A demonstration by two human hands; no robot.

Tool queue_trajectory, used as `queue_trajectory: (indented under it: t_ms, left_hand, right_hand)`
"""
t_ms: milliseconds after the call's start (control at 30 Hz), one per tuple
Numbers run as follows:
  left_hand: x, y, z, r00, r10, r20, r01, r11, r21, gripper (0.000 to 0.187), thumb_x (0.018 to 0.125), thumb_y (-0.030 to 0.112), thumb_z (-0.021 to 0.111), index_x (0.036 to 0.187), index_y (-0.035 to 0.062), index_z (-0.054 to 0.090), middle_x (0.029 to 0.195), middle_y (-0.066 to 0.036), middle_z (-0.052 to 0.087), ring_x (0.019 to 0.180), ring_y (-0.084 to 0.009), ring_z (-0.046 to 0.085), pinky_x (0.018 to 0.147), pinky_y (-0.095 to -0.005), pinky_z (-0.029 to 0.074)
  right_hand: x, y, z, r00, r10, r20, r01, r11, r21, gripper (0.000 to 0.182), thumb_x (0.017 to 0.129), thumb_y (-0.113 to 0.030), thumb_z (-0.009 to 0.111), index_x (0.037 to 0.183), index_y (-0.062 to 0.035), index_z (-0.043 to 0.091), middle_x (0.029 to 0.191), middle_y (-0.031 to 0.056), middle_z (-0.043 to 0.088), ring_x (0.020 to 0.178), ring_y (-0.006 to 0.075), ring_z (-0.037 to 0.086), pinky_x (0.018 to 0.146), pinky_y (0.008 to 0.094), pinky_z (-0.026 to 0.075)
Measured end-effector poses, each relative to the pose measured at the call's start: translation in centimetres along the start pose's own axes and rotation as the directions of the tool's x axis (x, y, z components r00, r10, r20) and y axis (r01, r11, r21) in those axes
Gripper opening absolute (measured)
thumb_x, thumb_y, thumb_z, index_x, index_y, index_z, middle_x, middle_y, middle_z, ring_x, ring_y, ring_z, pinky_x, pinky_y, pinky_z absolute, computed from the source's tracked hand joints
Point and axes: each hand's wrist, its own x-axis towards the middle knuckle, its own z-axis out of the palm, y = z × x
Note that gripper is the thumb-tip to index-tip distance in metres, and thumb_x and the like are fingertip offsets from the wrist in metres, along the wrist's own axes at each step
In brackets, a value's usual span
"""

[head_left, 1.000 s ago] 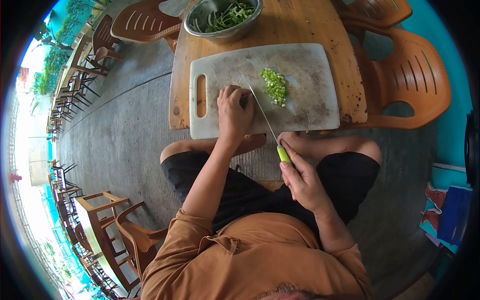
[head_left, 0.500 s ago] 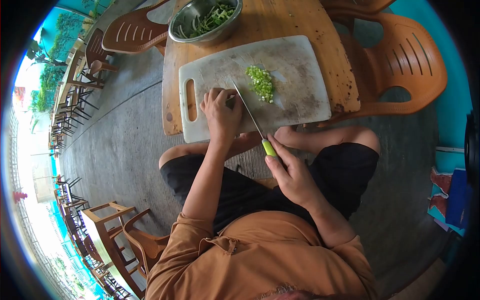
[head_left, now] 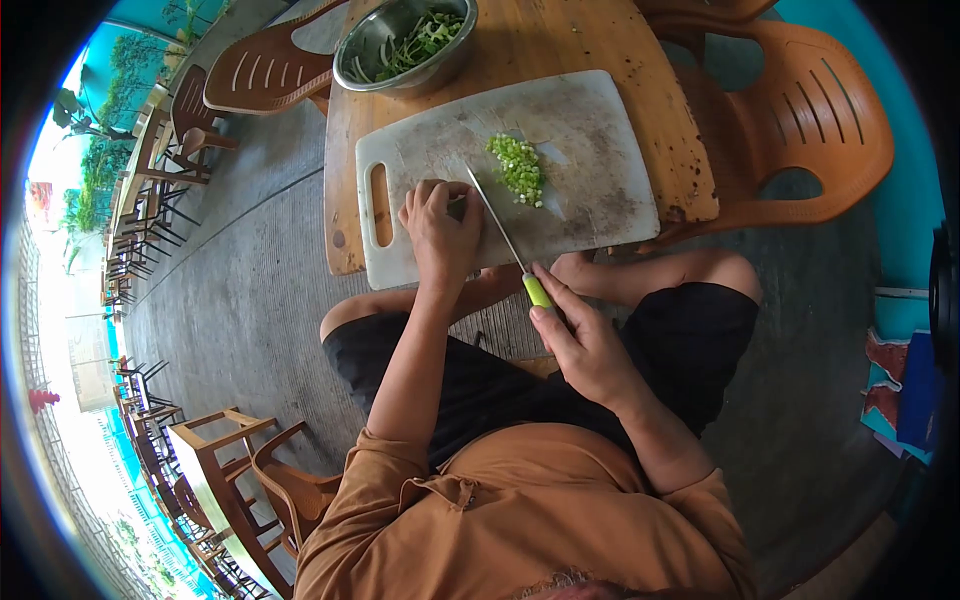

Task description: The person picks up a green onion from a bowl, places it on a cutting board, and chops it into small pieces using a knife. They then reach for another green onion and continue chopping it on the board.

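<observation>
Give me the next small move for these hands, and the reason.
Probably one short slice with the knife, left fingertips tucked clear. The right hand holds its handle, and the blade lies over the cutting board close beside the curled left hand, which partly hides something dark green. Chopped green pieces lie across the blade.

One desk [head_left: 520,45] carries one metal bowl [head_left: 452,68] and one cutting board [head_left: 605,195], which has one handle slot [head_left: 381,205]. There is one pile of chopped green onion [head_left: 520,172] and one knife [head_left: 537,291]. The person has two hands in view, one left hand [head_left: 442,235] and one right hand [head_left: 588,352]. Three plastic chairs [head_left: 825,120] show around the desk; the chairs at the far left are too small to count.
</observation>
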Motion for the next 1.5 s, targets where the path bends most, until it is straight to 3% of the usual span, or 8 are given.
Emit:
queue_trajectory:
  t_ms: [267, 600, 800, 867, 1200, 1267, 1367, 1500]
  left_hand:
    - [0.0, 0.5, -0.2, 1.000, 0.010, -0.001, -0.010, 0.999, -0.033, 0.011, 0.089, 0.019, 0.080, 0.095, 0.0103, 0.078, 0.098, -0.005, 0.067, 0.099, -0.0265, 0.063, 0.098, -0.0428, 0.041]
    - [0.1, 0.3, -0.2, 1.000, 0.012, 0.022, -0.011, 0.999, -0.030, 0.011, 0.089, 0.019, 0.078, 0.098, 0.0114, 0.078, 0.098, -0.005, 0.067, 0.100, -0.0267, 0.063, 0.098, -0.0425, 0.041]
    - [0.1, 0.4, -0.3, 0.999, 0.009, 0.046, -0.008, 1.000, -0.024, 0.013, 0.088, 0.018, 0.078, 0.100, 0.0120, 0.078, 0.100, -0.005, 0.068, 0.101, -0.0275, 0.063, 0.099, -0.0429, 0.041]
    - [0.1, 0.3, -0.3, 0.999, 0.008, 0.048, -0.007, 1.000, -0.019, 0.013, 0.088, 0.017, 0.078, 0.100, 0.0119, 0.078, 0.100, -0.005, 0.068, 0.102, -0.0278, 0.063, 0.100, -0.0430, 0.041]
    - [0.1, 0.1, -0.3, 0.998, -0.005, 0.061, 0.006, 1.000, -0.022, 0.013, 0.087, 0.015, 0.078, 0.100, 0.0115, 0.078, 0.102, -0.006, 0.068, 0.105, -0.0284, 0.063, 0.100, -0.0430, 0.042]
    - [0.1, 0.1, -0.3, 0.998, -0.005, 0.059, 0.006, 1.000, -0.025, 0.013, 0.087, 0.015, 0.078, 0.099, 0.0114, 0.078, 0.101, -0.005, 0.068, 0.105, -0.0283, 0.063, 0.100, -0.0429, 0.042]
    - [0.1, -0.1, -0.2, 0.999, -0.002, 0.055, 0.004, 0.999, -0.034, 0.013, 0.087, 0.015, 0.078, 0.099, 0.0111, 0.078, 0.101, -0.005, 0.068, 0.105, -0.0282, 0.063, 0.100, -0.0428, 0.042]
    - [0.2, 0.0, -0.3, 0.998, 0.002, 0.060, 0.002, 0.998, -0.055, 0.013, 0.087, 0.014, 0.078, 0.099, 0.0110, 0.078, 0.100, -0.005, 0.068, 0.104, -0.0283, 0.063, 0.099, -0.0431, 0.043]
  right_hand:
    - [-1.3, -1.4, -1.0, 0.995, 0.095, -0.022, -0.092, 0.990, 0.111, 0.057, 0.111, -0.021, 0.057, 0.162, 0.0017, 0.042, 0.091, -0.0010, 0.059, 0.078, 0.0050, 0.051, 0.071, 0.0225, 0.046]
    - [-1.5, -1.7, -0.9, 0.990, 0.130, 0.044, -0.135, 0.982, 0.134, 0.058, 0.111, -0.020, 0.057, 0.163, 0.0005, 0.040, 0.106, 0.0008, 0.063, 0.083, 0.0039, 0.050, 0.075, 0.0211, 0.047]
    - [-1.7, -1.5, -1.0, 0.980, 0.188, 0.071, -0.196, 0.974, 0.115, 0.059, 0.111, -0.019, 0.056, 0.163, 0.0033, 0.039, 0.138, 0.0112, 0.066, 0.094, 0.0076, 0.060, 0.086, 0.0230, 0.050]
    - [-1.5, -0.3, -0.7, 0.998, 0.055, 0.028, -0.057, 0.996, 0.063, 0.057, 0.112, -0.018, 0.054, 0.166, -0.0067, 0.038, 0.076, -0.0031, 0.053, 0.052, 0.0017, 0.043, 0.047, 0.0182, 0.040]
    - [-1.5, -0.9, -0.8, 0.998, 0.059, 0.031, -0.060, 0.998, 0.025, 0.058, 0.113, -0.021, 0.053, 0.166, -0.0074, 0.037, 0.076, -0.0035, 0.051, 0.056, 0.0019, 0.042, 0.047, 0.0186, 0.041]
    - [-1.5, -2.4, -1.2, 0.965, 0.249, 0.080, -0.251, 0.968, 0.014, 0.058, 0.112, -0.021, 0.054, 0.163, 0.0014, 0.039, 0.106, 0.0059, 0.067, 0.087, 0.0074, 0.058, 0.080, 0.0239, 0.050]
    - [-1.3, -2.0, -0.7, 0.987, 0.156, 0.038, -0.158, 0.986, 0.047, 0.058, 0.112, -0.021, 0.056, 0.164, 0.0000, 0.040, 0.087, -0.0023, 0.054, 0.071, 0.0050, 0.041, 0.064, 0.0233, 0.042]
    - [-0.4, -1.5, -0.4, 0.988, 0.149, 0.042, -0.151, 0.987, 0.053, 0.059, 0.111, -0.022, 0.056, 0.163, 0.0008, 0.040, 0.090, 0.0000, 0.059, 0.075, 0.0052, 0.048, 0.070, 0.0232, 0.046]
